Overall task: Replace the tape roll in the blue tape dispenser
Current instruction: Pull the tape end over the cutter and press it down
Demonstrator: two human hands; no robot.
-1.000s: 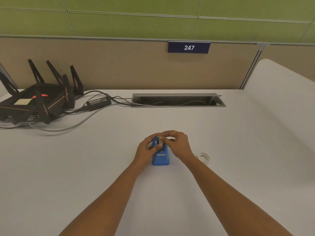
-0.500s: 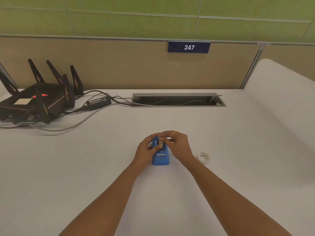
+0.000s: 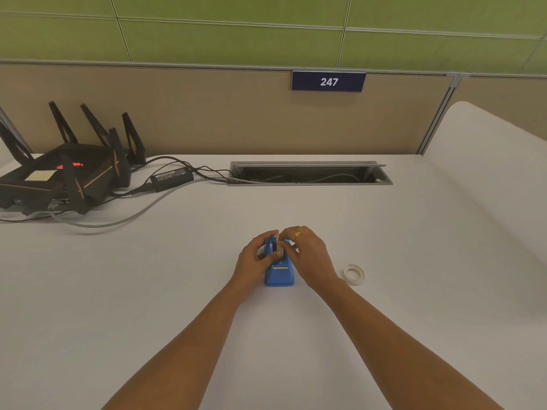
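Both hands [image 3: 284, 255] curl, apparently gripping, around dispenser [image 3: 279, 275].

An office cubicle: partition panels [image 3: 207, 113], numbered sign [image 3: 328, 81], desk [image 3: 384, 232] with cable tray [image 3: 310, 173], router [image 3: 68, 173].

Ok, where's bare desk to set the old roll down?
Bare desk between the cable hatch and the loose tape roll, and left of the left hand. It is crowded by the router, power brick and cables.
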